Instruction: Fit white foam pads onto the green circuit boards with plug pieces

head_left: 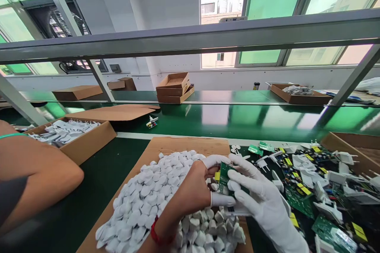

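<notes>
A green circuit board (225, 178) with a yellow part on it is held up between my two hands. My left hand (198, 185), with white covers on its fingertips and a red band at the wrist, grips the board from the left. My right hand (252, 187), in a white glove, presses its fingers over the board's right side and hides much of it. A white piece shows under the board, partly covered by the glove. Below and left of my hands lies a big heap of small white plastic pieces (148, 191) on a cardboard sheet (162, 145).
Circuit boards (299, 201) and white plug housings are piled at right, beside a carton (353, 142). A co-worker's arm (44, 170) reaches in at left by a box of white parts (89, 138). Behind runs a green belt (190, 120) below a metal beam (178, 41).
</notes>
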The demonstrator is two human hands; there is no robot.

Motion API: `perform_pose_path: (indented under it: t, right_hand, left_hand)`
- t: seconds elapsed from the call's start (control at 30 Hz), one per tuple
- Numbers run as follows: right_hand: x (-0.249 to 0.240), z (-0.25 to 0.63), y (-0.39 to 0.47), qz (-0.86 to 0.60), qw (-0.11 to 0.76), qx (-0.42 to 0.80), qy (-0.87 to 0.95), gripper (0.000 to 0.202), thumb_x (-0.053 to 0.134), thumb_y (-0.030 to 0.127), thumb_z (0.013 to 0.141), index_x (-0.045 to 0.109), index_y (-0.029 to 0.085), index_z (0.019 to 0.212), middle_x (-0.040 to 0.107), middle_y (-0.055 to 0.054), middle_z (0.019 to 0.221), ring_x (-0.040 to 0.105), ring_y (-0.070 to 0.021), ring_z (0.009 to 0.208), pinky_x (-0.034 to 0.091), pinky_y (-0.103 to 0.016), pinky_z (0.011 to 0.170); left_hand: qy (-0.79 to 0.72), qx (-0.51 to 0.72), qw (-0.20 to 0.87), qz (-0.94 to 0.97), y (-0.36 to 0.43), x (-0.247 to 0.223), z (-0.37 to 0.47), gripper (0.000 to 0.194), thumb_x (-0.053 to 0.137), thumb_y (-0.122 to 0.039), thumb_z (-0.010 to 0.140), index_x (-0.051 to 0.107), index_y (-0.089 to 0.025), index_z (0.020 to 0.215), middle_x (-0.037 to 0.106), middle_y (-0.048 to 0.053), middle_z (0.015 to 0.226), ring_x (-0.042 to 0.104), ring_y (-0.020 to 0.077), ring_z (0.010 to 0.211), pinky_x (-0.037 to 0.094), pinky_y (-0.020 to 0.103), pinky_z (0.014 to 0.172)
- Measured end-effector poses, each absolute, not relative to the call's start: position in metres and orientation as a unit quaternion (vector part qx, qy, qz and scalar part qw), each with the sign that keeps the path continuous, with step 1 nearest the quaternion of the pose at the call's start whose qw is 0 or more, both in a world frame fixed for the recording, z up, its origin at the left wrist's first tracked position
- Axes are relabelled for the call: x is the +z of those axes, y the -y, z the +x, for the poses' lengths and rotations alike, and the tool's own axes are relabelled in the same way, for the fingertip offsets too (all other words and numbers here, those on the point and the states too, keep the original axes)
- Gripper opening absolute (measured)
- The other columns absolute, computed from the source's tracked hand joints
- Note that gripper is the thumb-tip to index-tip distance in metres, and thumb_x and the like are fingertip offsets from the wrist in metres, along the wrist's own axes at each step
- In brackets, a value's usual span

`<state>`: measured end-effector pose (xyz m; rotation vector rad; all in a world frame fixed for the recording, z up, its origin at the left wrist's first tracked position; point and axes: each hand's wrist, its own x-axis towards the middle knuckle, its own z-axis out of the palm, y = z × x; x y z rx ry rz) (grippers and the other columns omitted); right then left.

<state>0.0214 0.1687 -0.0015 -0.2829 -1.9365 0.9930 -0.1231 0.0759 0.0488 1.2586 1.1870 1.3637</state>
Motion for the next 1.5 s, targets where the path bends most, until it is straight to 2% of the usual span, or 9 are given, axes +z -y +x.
perform_pose_path:
  t: [0.37,0.6,0.77,0.83,0.93,1.07,1.2,1.37,1.5]
  right_hand:
    - [0.003,0.023,-0.166,-0.071,0.553,0.284,0.78,0.041,0.06,0.011,0.081,0.065,0.034,0.115,0.069,-0.004,0.112,0.064,-0.0198,0.104,0.056,-0.033,0.089]
    - [-0.001,0.019,-0.163,-0.085,0.525,0.265,0.805,0.038,0.058,0.017,0.084,0.064,0.032,0.119,0.064,-0.007,0.122,0.061,-0.0231,0.109,0.053,-0.037,0.093]
    - [-0.009,0.022,-0.175,-0.115,0.491,0.352,0.789,0.02,0.065,0.035,0.082,0.075,0.029,0.098,0.061,-0.011,0.127,0.064,-0.028,0.103,0.055,-0.04,0.088]
    - [-0.009,0.021,-0.177,-0.127,0.505,0.427,0.74,0.032,0.073,0.037,0.074,0.071,0.033,0.106,0.066,-0.01,0.118,0.066,-0.0256,0.097,0.057,-0.036,0.082]
    - [-0.003,0.02,-0.173,-0.102,0.468,0.586,0.654,0.071,0.076,0.044,0.069,0.048,0.035,0.134,0.072,-0.008,0.099,0.069,-0.022,0.083,0.059,-0.031,0.07]
    - [0.014,0.021,-0.16,-0.085,0.33,0.713,0.612,0.068,0.069,0.05,0.075,0.046,0.03,0.136,0.068,-0.01,0.112,0.067,-0.0252,0.096,0.056,-0.036,0.081]
    - [0.023,0.017,-0.151,-0.049,0.292,0.733,0.612,0.048,0.066,0.049,0.077,0.062,0.026,0.118,0.064,-0.009,0.12,0.061,-0.0272,0.108,0.051,-0.037,0.09]
    - [0.014,0.009,-0.152,-0.063,0.274,0.746,0.604,0.054,0.067,0.055,0.073,0.063,0.02,0.113,0.069,-0.009,0.097,0.064,-0.0227,0.083,0.053,-0.034,0.077]
    - [0.008,0.007,-0.155,-0.057,0.261,0.747,0.608,0.056,0.071,0.058,0.066,0.067,0.019,0.107,0.067,-0.006,0.085,0.059,-0.0182,0.072,0.051,-0.03,0.07]
  left_hand:
    - [-0.503,0.522,0.444,0.527,-0.076,0.051,-0.125,0.056,0.072,-0.001,0.061,0.064,-0.023,0.112,0.071,0.003,0.103,0.065,0.0204,0.097,0.052,0.024,0.08]
    - [-0.479,0.54,0.433,0.541,-0.077,0.048,-0.126,0.059,0.074,0.0,0.059,0.064,-0.021,0.113,0.07,0.004,0.105,0.064,0.0197,0.098,0.05,0.025,0.086]
    - [-0.523,0.498,0.411,0.557,-0.072,0.049,-0.126,0.052,0.08,-0.01,0.056,0.067,-0.02,0.105,0.071,0.002,0.096,0.065,0.0203,0.093,0.051,0.024,0.079]
    - [-0.539,0.471,0.395,0.576,-0.07,0.05,-0.126,0.053,0.081,-0.015,0.056,0.067,-0.02,0.107,0.071,0.003,0.096,0.065,0.0214,0.09,0.052,0.025,0.077]
    - [-0.545,0.456,0.321,0.626,-0.069,0.052,-0.127,0.056,0.082,-0.023,0.057,0.066,-0.021,0.111,0.066,0.008,0.11,0.061,0.0272,0.103,0.05,0.031,0.086]
    - [-0.544,0.454,0.23,0.667,-0.07,0.05,-0.127,0.058,0.084,-0.037,0.055,0.068,-0.023,0.109,0.048,0.013,0.138,0.04,0.0342,0.13,0.038,0.041,0.104]
    - [-0.547,0.448,0.212,0.675,-0.072,0.046,-0.128,0.067,0.082,-0.049,0.054,0.065,-0.02,0.113,0.046,0.015,0.141,0.042,0.0347,0.129,0.031,0.047,0.11]
    - [-0.564,0.39,0.192,0.702,-0.074,0.049,-0.13,0.062,0.077,-0.053,0.06,0.066,-0.018,0.109,0.05,0.019,0.136,0.04,0.0356,0.13,0.023,0.053,0.112]
    - [-0.538,0.382,0.17,0.732,-0.075,0.052,-0.129,0.052,0.077,-0.045,0.065,0.066,-0.016,0.107,0.057,0.018,0.126,0.05,0.0303,0.12,0.031,0.043,0.109]
